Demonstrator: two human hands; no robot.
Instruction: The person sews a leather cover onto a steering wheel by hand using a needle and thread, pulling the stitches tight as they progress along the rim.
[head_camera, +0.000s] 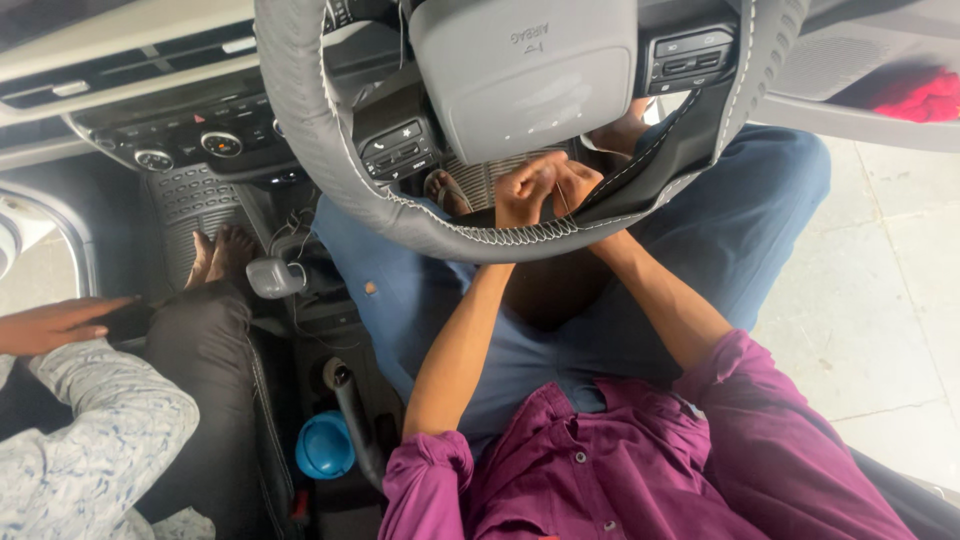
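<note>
A steering wheel (520, 80) with a grey stitched cover (330, 150) fills the top of the view. My left hand (525, 192) and my right hand (580, 182) meet just inside the bottom of the rim, touching each other. Both are closed into loose fists. A thin pale thread (559, 200) runs between them, beside the white stitching on the cover's seam (520, 237). My fingertips are hidden, so I cannot see a needle. I sit in the driver's seat in blue trousers (730, 230) and a purple shirt (620, 470) with the sleeves rolled up.
Another person sits at the left, with dark trousers (200, 360), bare feet (218, 252), a patterned sleeve (90, 440) and a hand (55, 322). Between us are a gear lever (275, 278), a handbrake (352, 410) and a blue round lid (325, 446). Pale floor tiles (880, 300) show at the right.
</note>
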